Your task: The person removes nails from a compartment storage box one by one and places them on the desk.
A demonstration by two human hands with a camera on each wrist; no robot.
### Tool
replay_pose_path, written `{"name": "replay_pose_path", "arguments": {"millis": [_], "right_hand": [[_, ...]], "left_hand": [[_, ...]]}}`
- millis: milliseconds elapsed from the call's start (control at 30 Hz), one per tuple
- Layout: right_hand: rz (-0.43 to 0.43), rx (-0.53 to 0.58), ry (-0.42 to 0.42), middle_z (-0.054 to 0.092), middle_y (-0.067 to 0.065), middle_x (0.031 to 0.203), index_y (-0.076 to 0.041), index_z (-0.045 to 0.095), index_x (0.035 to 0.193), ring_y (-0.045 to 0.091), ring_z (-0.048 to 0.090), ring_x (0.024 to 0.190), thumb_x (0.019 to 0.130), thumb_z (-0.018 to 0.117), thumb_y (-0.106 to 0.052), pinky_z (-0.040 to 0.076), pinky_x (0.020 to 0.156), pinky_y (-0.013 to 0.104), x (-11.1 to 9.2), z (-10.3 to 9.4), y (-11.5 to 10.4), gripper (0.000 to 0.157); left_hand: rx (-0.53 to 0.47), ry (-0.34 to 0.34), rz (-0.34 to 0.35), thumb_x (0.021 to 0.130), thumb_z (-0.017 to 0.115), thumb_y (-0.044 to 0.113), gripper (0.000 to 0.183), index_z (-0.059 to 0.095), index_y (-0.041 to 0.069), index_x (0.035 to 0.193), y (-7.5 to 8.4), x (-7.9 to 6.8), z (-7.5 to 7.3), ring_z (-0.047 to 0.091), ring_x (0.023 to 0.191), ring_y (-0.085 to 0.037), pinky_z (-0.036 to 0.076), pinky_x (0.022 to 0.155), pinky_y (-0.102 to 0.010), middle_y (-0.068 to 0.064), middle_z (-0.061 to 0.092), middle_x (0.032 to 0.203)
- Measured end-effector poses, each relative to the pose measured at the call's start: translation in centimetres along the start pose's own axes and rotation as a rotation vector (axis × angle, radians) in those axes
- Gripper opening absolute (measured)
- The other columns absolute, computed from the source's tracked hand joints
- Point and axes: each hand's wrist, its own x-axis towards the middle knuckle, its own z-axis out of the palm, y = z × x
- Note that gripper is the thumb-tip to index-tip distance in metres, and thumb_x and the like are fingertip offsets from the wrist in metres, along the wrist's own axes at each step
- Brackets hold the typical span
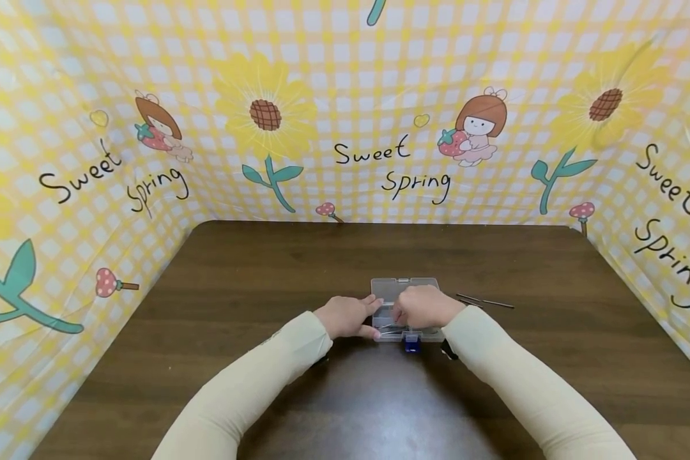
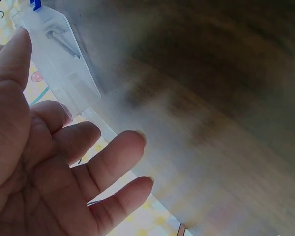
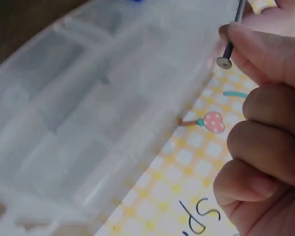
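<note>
A clear plastic compartment box (image 1: 403,289) stands on the table with its lid up, a blue clasp (image 1: 412,345) at its front. My left hand (image 1: 346,317) rests against the box's left end, thumb and forefinger touching it, other fingers loosely extended. Over the compartments, my right hand (image 1: 428,306) pinches a dark metal nail (image 3: 229,50) between thumb and forefinger, its flat head showing below the fingertips in the right wrist view. Inside the box, a few nails (image 2: 64,45) show through the plastic in the left wrist view. My right hand hides part of the compartments.
Thin metal nails (image 1: 498,304) lie on the brown wooden table (image 1: 299,262), right of the box. A yellow checked cloth (image 1: 368,96) with printed flowers surrounds the table's back and sides. A small black object (image 1: 448,349) shows beneath my right sleeve.
</note>
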Motion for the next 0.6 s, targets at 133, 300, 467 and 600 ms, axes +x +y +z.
{"name": "replay_pose_path", "arguments": {"millis": [133,300,467,600], "right_hand": [[0.044,0.023,0.004,0.071,-0.003,0.086,-0.013,0.076,0.089,0.013,0.065,0.079,0.088,0.064,-0.006,0.053,0.072,0.035,-0.6,-0.7,0.5,0.013],[0.074,0.057,0.008,0.07,-0.003,0.089,-0.011,0.075,0.091,0.014,0.064,0.082,0.09,0.063,-0.007,0.053,0.075,0.037,-1.1,-1.1,1.4,0.013],[0.09,0.157,0.0,0.069,-0.001,0.087,-0.007,0.074,0.092,0.012,0.061,0.076,0.091,0.059,-0.005,0.053,0.071,0.035,-1.5,-1.3,2.5,0.016],[0.104,0.286,0.008,0.065,-0.002,0.079,-0.004,0.072,0.086,0.01,0.052,0.066,0.09,0.056,-0.002,0.047,0.064,0.03,-2.1,-1.3,3.8,0.017]], "left_hand": [[-0.001,-0.003,-0.001,0.089,0.053,0.056,0.075,0.034,0.017,0.15,0.0,0.0,0.0,0.059,0.115,-0.021,0.052,0.078,-0.034,-0.003,0.036,0.151],[-0.006,-0.013,-0.009,0.088,0.054,0.056,0.076,0.034,0.018,0.151,0.0,-0.1,-0.1,0.054,0.122,-0.02,0.051,0.084,-0.034,-0.003,0.035,0.152],[-0.008,-0.018,-0.013,0.088,0.055,0.056,0.077,0.034,0.018,0.151,0.0,0.0,-0.1,0.053,0.123,-0.019,0.05,0.085,-0.034,-0.002,0.035,0.152],[-0.015,-0.016,-0.012,0.088,0.055,0.056,0.076,0.033,0.018,0.151,0.0,0.0,-0.1,0.052,0.124,-0.019,0.049,0.087,-0.035,-0.002,0.034,0.152]]}}
